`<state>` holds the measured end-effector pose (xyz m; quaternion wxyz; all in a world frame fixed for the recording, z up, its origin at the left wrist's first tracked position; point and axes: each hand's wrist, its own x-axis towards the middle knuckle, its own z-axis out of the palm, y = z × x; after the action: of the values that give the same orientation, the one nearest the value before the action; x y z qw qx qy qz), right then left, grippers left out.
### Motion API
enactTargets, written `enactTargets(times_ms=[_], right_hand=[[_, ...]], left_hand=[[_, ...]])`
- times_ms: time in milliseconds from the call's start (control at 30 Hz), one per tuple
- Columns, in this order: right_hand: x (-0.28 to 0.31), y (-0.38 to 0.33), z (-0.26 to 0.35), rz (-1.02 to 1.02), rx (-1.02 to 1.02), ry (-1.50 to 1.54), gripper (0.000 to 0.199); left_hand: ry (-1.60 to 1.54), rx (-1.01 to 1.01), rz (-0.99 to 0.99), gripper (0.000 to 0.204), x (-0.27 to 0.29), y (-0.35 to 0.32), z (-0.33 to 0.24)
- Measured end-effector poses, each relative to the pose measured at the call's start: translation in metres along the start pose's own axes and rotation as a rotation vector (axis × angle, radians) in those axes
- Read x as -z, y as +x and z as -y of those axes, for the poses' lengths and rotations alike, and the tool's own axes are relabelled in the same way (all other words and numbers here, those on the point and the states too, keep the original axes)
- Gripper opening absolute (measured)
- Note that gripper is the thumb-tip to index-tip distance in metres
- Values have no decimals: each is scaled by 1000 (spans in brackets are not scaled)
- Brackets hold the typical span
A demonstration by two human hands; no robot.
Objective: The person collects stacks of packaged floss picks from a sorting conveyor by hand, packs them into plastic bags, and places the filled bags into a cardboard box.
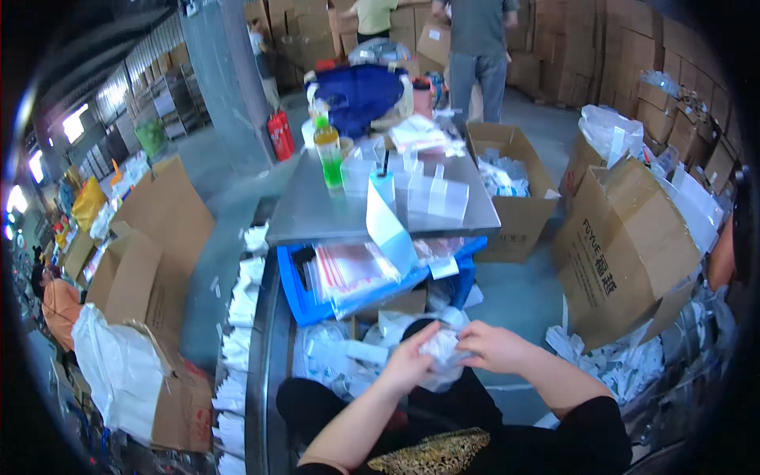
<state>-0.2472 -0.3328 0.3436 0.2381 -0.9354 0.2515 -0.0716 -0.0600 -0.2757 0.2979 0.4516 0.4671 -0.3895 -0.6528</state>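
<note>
My left hand (408, 364) and my right hand (492, 347) both grip a small clear plastic bag (443, 355) with something white inside, held over my lap. Just beyond my hands lies a heap of similar clear packets (336, 356). Farther off is a blue plastic tray (305, 297) holding a stack of flat clear bags with red print (348, 269). A strip of white label backing paper (389, 226) hangs from the metal table (309, 214) over the tray.
A green drink bottle (328, 150) and clear packets stand on the metal table. Open cardboard boxes sit at right (625, 245), behind the table (514, 214) and at left (150, 277). A white sack (119, 372) lies lower left. Two people stand far back by stacked cartons.
</note>
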Motion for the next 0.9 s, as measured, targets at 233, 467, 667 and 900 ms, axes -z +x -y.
enactTargets(times_ms=[233, 467, 667, 900], right_hand=[[-20, -1, -32, 28, 132, 329, 19], [-41, -16, -29, -8, -50, 520, 14], [-37, -17, -20, 0, 9, 262, 14], [-87, -73, -47, -336, -614, 960, 12]], left_hand=[[-145, 59, 186, 57, 3, 6, 4], [-229, 99, 176, 59, 6, 0, 31], [-7, -128, 73, 58, -10, 0, 28], [349, -513, -5, 63, -29, -11, 39]])
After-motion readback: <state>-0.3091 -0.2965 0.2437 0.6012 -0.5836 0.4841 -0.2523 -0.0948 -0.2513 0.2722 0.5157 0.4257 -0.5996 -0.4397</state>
